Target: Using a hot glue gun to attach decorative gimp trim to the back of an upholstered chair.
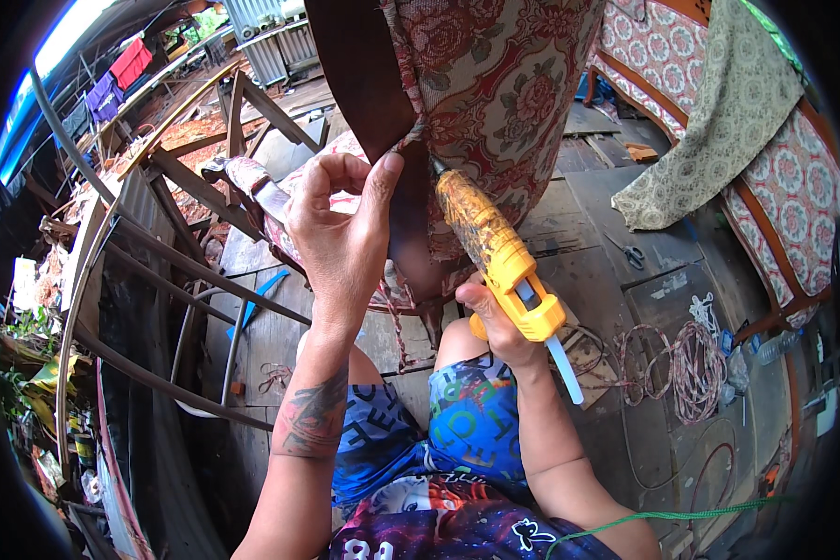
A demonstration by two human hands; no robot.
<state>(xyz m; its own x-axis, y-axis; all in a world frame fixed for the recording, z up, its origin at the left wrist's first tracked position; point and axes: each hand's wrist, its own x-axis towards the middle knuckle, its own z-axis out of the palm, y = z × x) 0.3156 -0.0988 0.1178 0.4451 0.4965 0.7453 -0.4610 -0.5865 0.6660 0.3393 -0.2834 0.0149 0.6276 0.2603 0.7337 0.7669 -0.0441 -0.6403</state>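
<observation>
Upright in front of me stands a chair part with red-and-cream floral upholstery (495, 84) and a dark brown wooden frame (369, 75). My left hand (341, 229) is raised at the frame, thumb and forefinger pinched on a strip of braided trim cord (409, 138) along the seam. My right hand (506, 331) grips a yellow hot glue gun (495, 245), its front smeared dark. The gun's nozzle points up at the seam, just right of the pinch. A pale glue stick (565, 371) juts from its rear end.
Scissors (629, 252) and a coil of braided cord (696, 378) lie on the plank floor to the right. Beyond them, patterned cloth (709, 131) drapes over another floral seat (789, 191). Curved metal bars (182, 266) stand close on my left. A green string (681, 515) crosses my right arm.
</observation>
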